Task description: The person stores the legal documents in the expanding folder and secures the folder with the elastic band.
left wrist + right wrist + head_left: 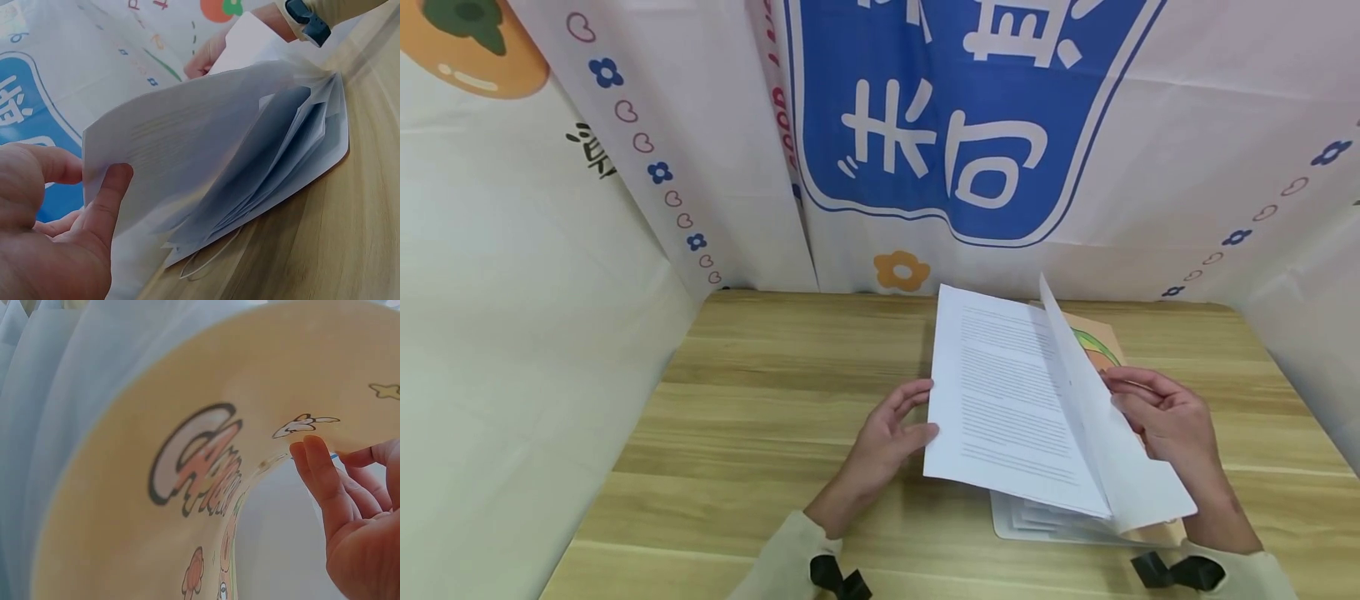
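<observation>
My left hand [880,442] pinches the left edge of a printed sheet of paper [1007,392], thumb in front and fingers behind. That sheet stands tilted over a document folder [1026,521] with several layered pockets, seen spread in the left wrist view. My right hand [1168,421] holds the folder's raised white flap [1123,450] by its right side. In the right wrist view, the flap's tan outer face [106,487] bends in a curve and carries cartoon prints. Where the sheet's right part meets the folder is hidden behind the flap.
The folder lies on a wood-grain table [760,417]. A printed cloth [730,167] hangs behind the table, and more white cloth [527,317] hangs at the sides. A thin cord loop [209,259] sticks out from the folder's edge.
</observation>
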The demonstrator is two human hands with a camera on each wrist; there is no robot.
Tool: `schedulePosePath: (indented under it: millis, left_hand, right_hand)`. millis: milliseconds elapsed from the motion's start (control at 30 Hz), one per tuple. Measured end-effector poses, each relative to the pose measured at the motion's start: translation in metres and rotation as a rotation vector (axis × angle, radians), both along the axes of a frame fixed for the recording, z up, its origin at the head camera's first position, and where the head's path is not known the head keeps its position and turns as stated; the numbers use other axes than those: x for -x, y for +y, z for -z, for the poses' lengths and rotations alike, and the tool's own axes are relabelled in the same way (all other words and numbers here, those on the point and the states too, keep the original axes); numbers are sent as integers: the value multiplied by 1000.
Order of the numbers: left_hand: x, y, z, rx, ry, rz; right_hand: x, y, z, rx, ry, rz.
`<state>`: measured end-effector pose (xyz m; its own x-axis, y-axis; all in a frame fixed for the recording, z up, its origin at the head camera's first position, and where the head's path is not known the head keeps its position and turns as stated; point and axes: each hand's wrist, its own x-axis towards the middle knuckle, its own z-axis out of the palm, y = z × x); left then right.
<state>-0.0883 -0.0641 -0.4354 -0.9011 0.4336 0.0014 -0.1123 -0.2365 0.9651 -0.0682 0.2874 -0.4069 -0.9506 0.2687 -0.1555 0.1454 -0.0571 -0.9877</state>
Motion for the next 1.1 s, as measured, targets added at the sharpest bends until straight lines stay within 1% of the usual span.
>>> schedulePosePath:
  millis: [200,400,533,633,767,833,933,1067,1100]
  left_hand:
    - [1,3,0,16,1,12]
    - [2,5,0,20,2,26]
    - [1,6,-1,11,-14,41]
    - [1,6,-2,25,-36,46]
    - [1,5,-3,67,-57,68]
    - [1,5,-4,81,-57,85]
    - [0,3,-8,79,-64,100]
    - [-3,3,-12,58,-74,93]
    - [-4,3,-13,58,-72,86]
  right_hand:
    - [-1,1,1,-9,4,-12]
    - [0,2,1,15,11,-20]
    - [0,2,1,27,22,-23]
    - [0,2,1,28,6,-16]
    - [1,2,0,6,-16,-11]
    - [1,2,1,2,-7,-20]
    - [0,1,1,-18,6,-34]
    - [0,0,0,-115,-14,-30]
    - [0,0,-1,-126,-20,-27]
